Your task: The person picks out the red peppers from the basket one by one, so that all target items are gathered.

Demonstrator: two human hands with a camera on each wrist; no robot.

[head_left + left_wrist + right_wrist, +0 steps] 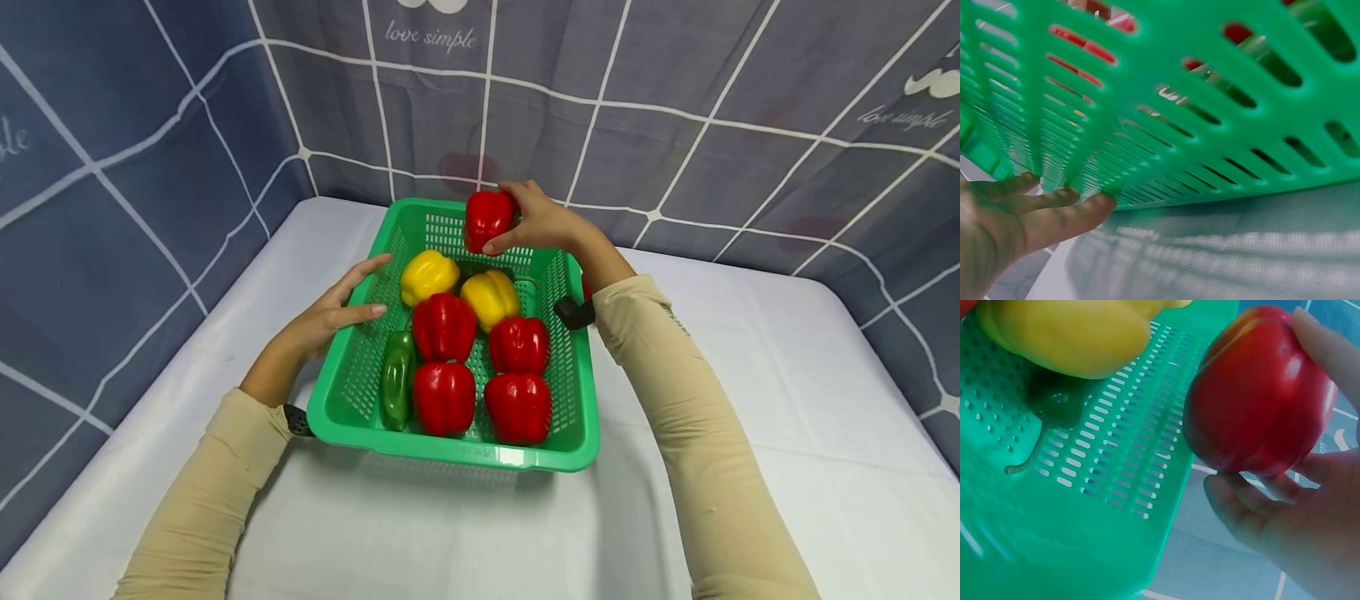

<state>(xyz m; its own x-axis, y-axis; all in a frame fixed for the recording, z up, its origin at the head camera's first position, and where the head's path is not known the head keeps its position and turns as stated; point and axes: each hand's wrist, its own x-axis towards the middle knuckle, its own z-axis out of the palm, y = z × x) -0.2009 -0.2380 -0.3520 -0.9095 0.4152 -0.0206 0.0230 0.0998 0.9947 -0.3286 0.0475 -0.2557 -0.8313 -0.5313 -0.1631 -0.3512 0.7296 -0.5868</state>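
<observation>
My right hand holds a red bell pepper over the far end of a green plastic basket. In the right wrist view, thumb and fingers lie around opposite sides of this red pepper. At the basket's left side is my left hand, thumb and index finger at the rim. The left wrist view shows its fingers fairly straight against the slotted outer wall. Inside lie several red bell peppers, two yellow ones and a long green pepper.
A dark green pepper with a curved stem lies partly hidden beneath a yellow one. Something red shows just outside the basket, mostly covered by the right wrist. The basket stands on a white-covered table, with grey checked cloth behind and left.
</observation>
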